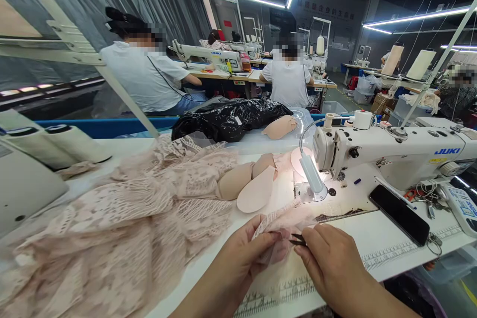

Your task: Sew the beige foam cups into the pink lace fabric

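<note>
My left hand (248, 253) pinches the edge of a pale pink lace piece (288, 216) in front of the sewing machine. In my right hand (331, 258) is a pair of small dark thread snips (297, 240), their blades parted and their tips at the lace beside my left fingers. Most of the snips is hidden in my palm. Behind my hands the machine's needle area (311, 191) is lit by a small lamp (313, 174). Beige bra cups (257, 191) lie to the left of it, touching a large heap of pink lace fabric (122, 213).
The white JUKI sewing machine (402, 151) stands at right. A phone (399, 214), keys (435, 242) and a control box (462, 208) lie before it. A black plastic bag (231, 119) is behind the table. Co-workers in white shirts (139, 77) sit ahead at other machines.
</note>
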The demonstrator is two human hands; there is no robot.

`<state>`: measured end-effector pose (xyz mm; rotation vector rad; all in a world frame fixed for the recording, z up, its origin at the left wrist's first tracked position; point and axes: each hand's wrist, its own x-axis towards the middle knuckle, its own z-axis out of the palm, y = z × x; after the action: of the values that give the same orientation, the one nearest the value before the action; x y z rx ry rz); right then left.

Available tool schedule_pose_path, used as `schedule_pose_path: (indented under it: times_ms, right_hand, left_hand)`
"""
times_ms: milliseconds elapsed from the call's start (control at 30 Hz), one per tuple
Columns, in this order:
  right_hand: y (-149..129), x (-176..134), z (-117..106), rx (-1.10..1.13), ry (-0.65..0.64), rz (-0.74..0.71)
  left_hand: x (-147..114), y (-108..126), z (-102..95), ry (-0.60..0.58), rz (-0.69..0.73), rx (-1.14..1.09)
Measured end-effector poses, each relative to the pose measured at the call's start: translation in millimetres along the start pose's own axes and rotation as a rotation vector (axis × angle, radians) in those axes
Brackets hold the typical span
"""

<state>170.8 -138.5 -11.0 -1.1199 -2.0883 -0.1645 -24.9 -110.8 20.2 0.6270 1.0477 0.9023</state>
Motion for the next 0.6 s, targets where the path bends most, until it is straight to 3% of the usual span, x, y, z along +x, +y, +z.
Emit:
schedule_pose_path:
  times_ms: [167, 333, 400, 467, 600]
  right_hand:
    - [1, -3, 2, 0.079, -0.05, 0.039]
    - [4, -6, -3, 0.379, -0.144, 0.262]
    - [4, -6, -5, 0.459, -0.125, 0.313]
    - [4, -5, -4, 0.458, -0.061, 0.242]
    - [-2, -3, 6, 0.259, 0.102, -0.074]
  left_hand:
    - [0, -2, -0.9, 0.019, 0.009, -0.025]
    - [0, -3, -1.6, 0.02, 0.026, -0.017]
    - [1, -4, -0.9, 0.02, 0.028, -0.012]
    - [1, -4, 1.1, 0.003, 0.031, -0.018]
    - [0, -5, 6.4, -0.038, 0.032, -0.042]
